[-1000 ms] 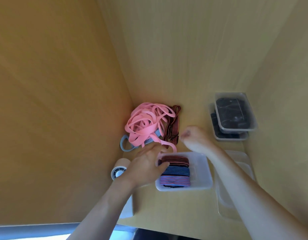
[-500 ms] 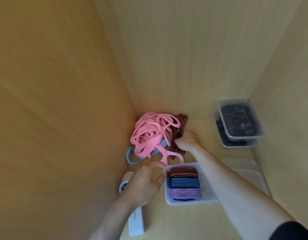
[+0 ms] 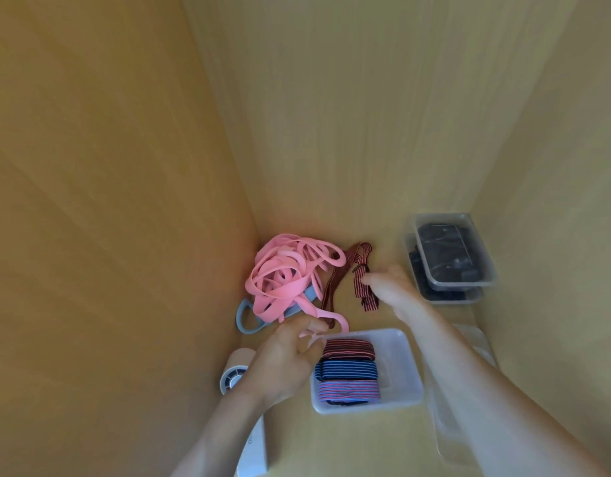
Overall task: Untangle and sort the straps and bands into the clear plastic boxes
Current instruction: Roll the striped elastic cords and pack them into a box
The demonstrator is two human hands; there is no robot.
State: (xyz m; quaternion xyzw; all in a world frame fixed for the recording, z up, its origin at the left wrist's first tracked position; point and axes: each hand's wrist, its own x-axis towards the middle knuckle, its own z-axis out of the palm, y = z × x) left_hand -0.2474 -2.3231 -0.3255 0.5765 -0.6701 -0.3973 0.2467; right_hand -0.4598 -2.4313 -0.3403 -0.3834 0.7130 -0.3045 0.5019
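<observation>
The tabletop [image 3: 366,438] is boxed in by wooden walls, and what is left to sort sits in its far left corner. Biggest there is the heap of pink bands [image 3: 286,273], a loose knot of loops with a blue band [image 3: 249,320] caught under its near edge. At the far right stand two stacked boxes [image 3: 452,256], the top one closed over something dark. I take those as done.

Nearer me is the open box [image 3: 400,342]. Three folded straps [image 3: 348,370] fill its left half in a row, and the right half is bare.

Between the heap and the stack lies the red strap [image 3: 335,284], thin and striped. It touches the pink loops at its far bend and runs down beside them toward me.

My right hand [image 3: 393,290] pinches the strap's bunched free end in its fingertips, clear of the heap. My left hand [image 3: 286,359] sits with its fingers curled at the open box's far left corner, where the strap's other end and a pink loop meet. It is too blurred there to tell which of them it grips, if either.

So I judge the step to be freeing the red strap from the pink tangle. Next I should draw it out slowly, holding the pink loops down so they do not follow. Then I would fold it flat and lay it beside the other three.
</observation>
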